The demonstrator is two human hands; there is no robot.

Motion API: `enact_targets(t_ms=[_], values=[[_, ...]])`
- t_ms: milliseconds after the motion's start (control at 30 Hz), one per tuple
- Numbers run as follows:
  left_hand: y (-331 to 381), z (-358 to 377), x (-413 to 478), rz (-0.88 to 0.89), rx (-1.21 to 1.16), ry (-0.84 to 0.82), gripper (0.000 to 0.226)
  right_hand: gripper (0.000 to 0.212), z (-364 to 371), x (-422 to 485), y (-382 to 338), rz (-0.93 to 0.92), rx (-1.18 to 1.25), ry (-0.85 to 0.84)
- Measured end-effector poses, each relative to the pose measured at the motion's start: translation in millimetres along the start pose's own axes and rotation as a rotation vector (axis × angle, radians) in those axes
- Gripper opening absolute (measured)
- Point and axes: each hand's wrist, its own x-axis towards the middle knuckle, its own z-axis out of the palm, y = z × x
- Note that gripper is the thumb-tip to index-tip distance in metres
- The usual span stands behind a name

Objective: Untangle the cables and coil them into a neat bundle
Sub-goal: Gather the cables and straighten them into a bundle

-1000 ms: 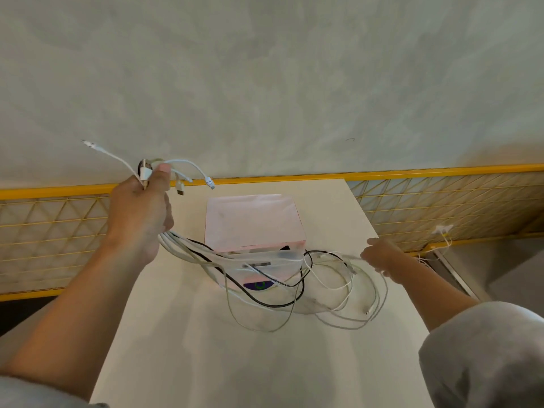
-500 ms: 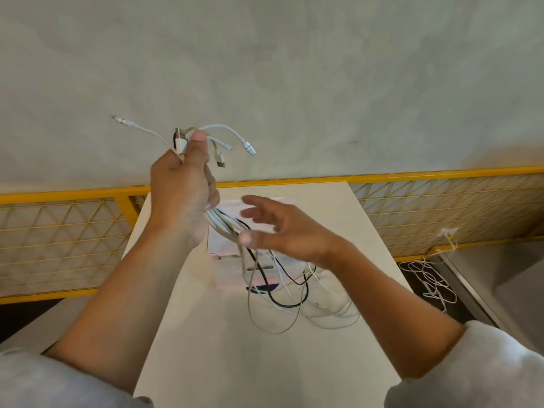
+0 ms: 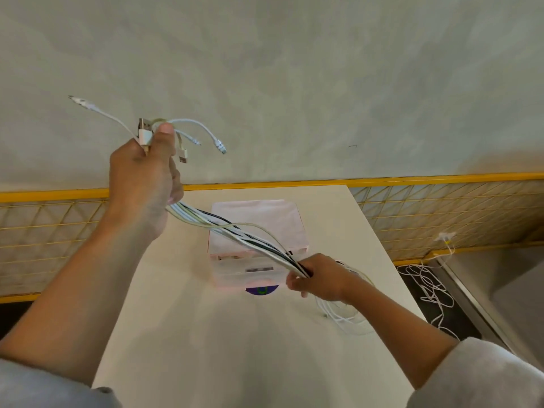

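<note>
The cables stretch taut in a slanted line, from the left hand clenched round them up high down to the right hand pinching them lower. Plug ends fan out above the upper grip; slack loops trail past the lower one onto the table, over a pink box.

Soft, even daylight, faint shadows, wide-angle bending at the edges.

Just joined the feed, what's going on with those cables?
The person's left hand grips a bunch of cables near the plug ends, raised above the table. The right hand grips the same bunch lower down, by the pink box, so it runs straight between them. Their loose tails lie uncoiled on the table.
</note>
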Motion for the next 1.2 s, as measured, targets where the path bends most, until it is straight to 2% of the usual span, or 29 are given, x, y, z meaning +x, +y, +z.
enact_targets(t_ms=[100,300,433,567,767,933,1033,1200], values=[[1,-6,3,0.009,0.056,0.002,0.038,0.021,-7,-1,27,0.066,-0.197,0.045],[-3,-11,2,-0.007,0.142,-0.044,0.041,0.023,-38,4,43,0.193,-0.521,0.218],[-8,-14,0,-0.041,0.204,-0.086,0.040,0.030,-73,12,35,0.276,-0.607,0.282],[-7,-14,-3,-0.055,0.214,-0.078,0.043,0.022,-106,29,32,0.234,-0.544,0.380],[-8,-12,-3,-0.052,0.207,-0.083,0.037,0.012,-143,43,19,0.100,-0.292,0.792],[-11,-12,-3,-0.025,0.209,-0.077,0.037,0.023,-149,41,17,-0.086,-0.238,1.008],[-19,-13,-3,-0.039,0.206,-0.090,0.032,0.026,-136,36,23,-0.091,-0.200,0.956],[-39,-13,-10,-0.081,0.227,-0.111,0.035,0.024,-85,28,62,0.033,-0.176,0.662]])
